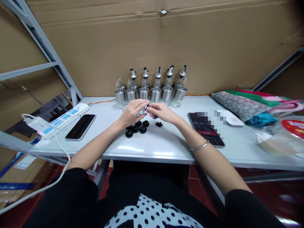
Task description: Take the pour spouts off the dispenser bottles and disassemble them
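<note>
My left hand (132, 113) and my right hand (162, 112) meet over the middle of the table. The left fingers curl round a pourer top (142, 111), of which a silvery part shows. At its upper end my right thumb and fingers pinch a small black piece (147, 107); its exact shape is partly hidden. Below my left hand lie several round black stoppers (135, 128). A little cluster of small black parts (159, 124) rests under my right hand. Behind stand glass bottles with steel sleeves (144, 93), the back ones topped with silver-and-black pourers (158, 73).
On the left are a dark phone (81, 127) and a white power strip (65, 119) with a cable. A lit phone (206, 129), a white device (230, 118), a patterned bag (239, 103) and a tape roll (280, 139) occupy the right. Cardboard (142, 38) walls the back.
</note>
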The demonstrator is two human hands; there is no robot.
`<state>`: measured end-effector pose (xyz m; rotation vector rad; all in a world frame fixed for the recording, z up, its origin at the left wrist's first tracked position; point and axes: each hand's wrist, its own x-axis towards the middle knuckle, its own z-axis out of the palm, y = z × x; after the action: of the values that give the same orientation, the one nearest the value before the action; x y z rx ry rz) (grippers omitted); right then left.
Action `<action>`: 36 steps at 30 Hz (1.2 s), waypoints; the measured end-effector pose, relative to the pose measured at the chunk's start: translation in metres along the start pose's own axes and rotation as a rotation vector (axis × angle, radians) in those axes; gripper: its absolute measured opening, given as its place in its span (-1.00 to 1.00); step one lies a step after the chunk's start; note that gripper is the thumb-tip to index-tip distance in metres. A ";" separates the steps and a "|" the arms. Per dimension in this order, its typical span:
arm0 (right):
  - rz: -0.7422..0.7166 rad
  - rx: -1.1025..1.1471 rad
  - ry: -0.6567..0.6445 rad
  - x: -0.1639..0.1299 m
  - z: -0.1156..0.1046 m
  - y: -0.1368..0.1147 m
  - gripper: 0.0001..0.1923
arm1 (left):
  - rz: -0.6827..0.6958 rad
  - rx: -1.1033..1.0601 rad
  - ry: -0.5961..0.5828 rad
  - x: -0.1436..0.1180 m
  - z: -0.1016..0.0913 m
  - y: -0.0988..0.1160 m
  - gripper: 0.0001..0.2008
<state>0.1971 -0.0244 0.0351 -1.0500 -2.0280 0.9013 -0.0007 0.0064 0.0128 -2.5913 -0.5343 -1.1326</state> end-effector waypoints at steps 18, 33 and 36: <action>0.003 -0.189 -0.092 0.000 -0.001 -0.004 -0.72 | 0.121 -0.082 0.078 -0.005 0.009 -0.007 -0.70; -0.212 -0.637 0.083 0.006 0.010 0.009 -0.83 | 0.072 -0.079 0.083 -0.001 0.004 -0.009 -0.79; -0.217 -0.781 0.105 0.005 0.012 0.007 -0.79 | 0.031 -0.158 0.087 0.000 0.002 -0.008 -0.77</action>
<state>0.1881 -0.0197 0.0243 -1.1896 -2.3917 -0.0942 -0.0026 0.0147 0.0121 -2.6561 -0.3995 -1.3188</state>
